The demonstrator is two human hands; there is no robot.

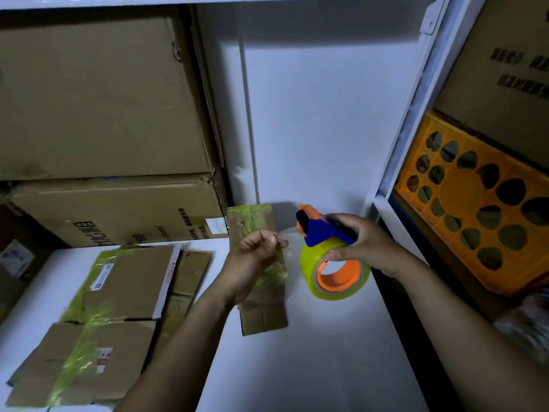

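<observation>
My right hand (364,245) grips a blue and orange tape dispenser (319,228) that carries a yellowish roll of clear tape (335,270) with an orange core. A clear strip of tape (292,242) runs from the roll to my left hand (255,257), whose thumb and fingers pinch its free end. Both hands are above a white table (312,352). Under my left hand lies a narrow flattened cardboard piece (263,316) with tape on it.
Flattened taped cardboard boxes (113,292) lie on the table's left. Two large cardboard boxes (104,114) are stacked at the back left. A white shelf post (416,99) stands right, with an orange plastic crate (481,203) and another box behind it.
</observation>
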